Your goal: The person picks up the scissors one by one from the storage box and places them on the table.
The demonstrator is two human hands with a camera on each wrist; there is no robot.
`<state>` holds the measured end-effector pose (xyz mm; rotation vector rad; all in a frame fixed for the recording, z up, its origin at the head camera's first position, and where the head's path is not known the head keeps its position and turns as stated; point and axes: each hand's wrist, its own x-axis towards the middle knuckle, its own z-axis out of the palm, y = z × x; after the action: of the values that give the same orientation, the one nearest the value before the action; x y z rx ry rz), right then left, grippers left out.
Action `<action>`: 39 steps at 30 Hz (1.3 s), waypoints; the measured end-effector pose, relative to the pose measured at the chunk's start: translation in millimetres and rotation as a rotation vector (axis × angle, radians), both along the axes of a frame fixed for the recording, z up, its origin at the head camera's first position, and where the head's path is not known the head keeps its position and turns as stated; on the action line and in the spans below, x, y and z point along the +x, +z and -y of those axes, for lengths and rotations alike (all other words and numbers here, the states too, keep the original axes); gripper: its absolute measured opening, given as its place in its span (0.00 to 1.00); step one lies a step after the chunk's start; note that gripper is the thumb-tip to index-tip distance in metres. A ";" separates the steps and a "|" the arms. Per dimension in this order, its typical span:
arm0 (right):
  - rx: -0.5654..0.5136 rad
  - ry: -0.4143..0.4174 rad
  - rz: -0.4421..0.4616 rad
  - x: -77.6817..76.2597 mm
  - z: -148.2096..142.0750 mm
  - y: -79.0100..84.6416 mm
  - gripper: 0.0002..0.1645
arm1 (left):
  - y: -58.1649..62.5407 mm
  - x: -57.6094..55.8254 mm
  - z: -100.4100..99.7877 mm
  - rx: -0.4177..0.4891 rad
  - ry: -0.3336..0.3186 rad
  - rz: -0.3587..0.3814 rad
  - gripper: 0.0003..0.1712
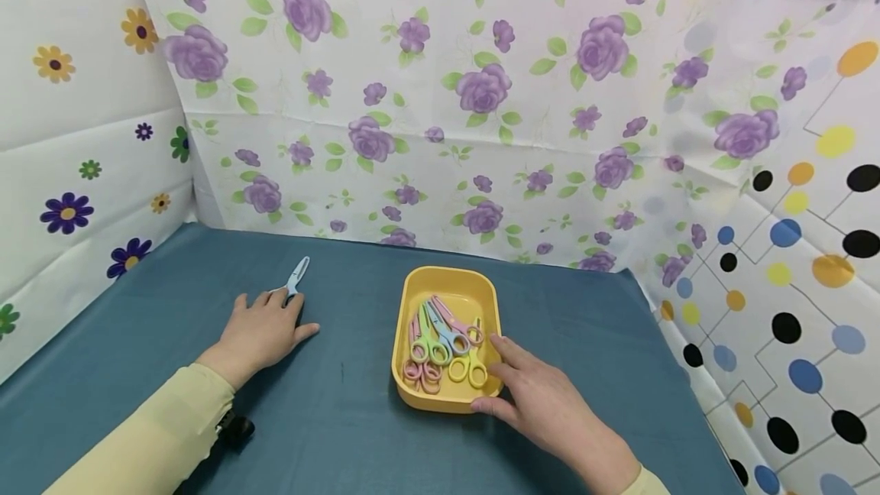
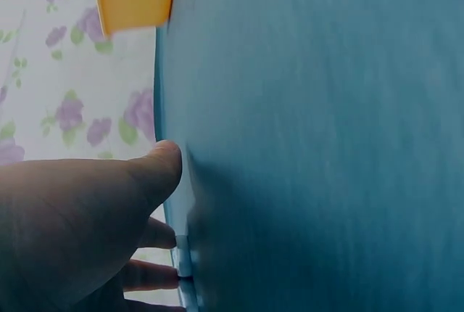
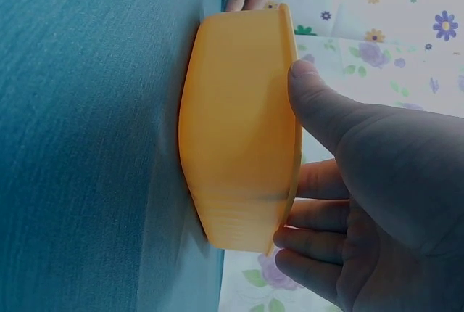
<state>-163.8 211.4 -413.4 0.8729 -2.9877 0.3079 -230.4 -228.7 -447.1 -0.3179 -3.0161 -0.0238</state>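
A light-blue pair of scissors (image 1: 297, 276) is seen lying on the blue cloth (image 1: 344, 434), at ten o'clock from the yellow tray (image 1: 440, 403). Its nearer part is covered by the left hand (image 1: 264, 331), and its exposed end is pointed toward one o'clock. The left hand is laid palm-down with the fingers spread and the thumb held apart toward three o'clock; the scissors are touched by the fingertips. The right hand (image 1: 543, 396) is placed at four o'clock of the tray, its fingers extended and parted, with thumb and fingertips rested against the rim. Inside the tray are heaped a green pair (image 1: 428, 333), a blue pair (image 1: 441, 327), a yellow pair (image 1: 473, 356) and pink pairs (image 1: 451, 318), handles mostly turned toward six o'clock; how many are pink cannot be told. The cloth is bordered by a rose-printed sheet (image 1: 426, 174) at twelve o'clock, a daisy-patterned sheet (image 1: 89, 113) at nine and a dotted sheet (image 1: 756, 342) at three
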 end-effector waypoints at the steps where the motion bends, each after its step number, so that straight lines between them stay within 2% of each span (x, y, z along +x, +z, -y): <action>1: 0.001 -0.001 0.002 0.0 0.1 0.0 0.45 | 0.2 -1.0 2.8 -0.001 0.004 0.004 0.40; 8: -0.001 -0.010 0.022 1.2 -0.5 0.7 0.47 | 0.5 -7.8 13.0 0.005 0.019 0.024 0.40; 18: 0.013 -0.021 0.017 0.9 -1.0 -0.1 0.43 | 1.9 -11.9 28.0 -0.019 0.019 -0.002 0.36; 30: 0.014 -0.011 0.007 -0.8 0.6 0.3 0.46 | 5.5 -18.1 53.4 -0.014 0.042 0.040 0.36; 39: 0.004 -0.003 0.004 0.3 0.3 0.8 0.45 | 10.6 -19.6 73.4 0.024 0.078 0.109 0.38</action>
<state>-163.5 211.1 -412.6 0.8696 -2.9937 0.3033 -250.0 -302.0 -436.5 -0.2026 -3.1313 -0.0732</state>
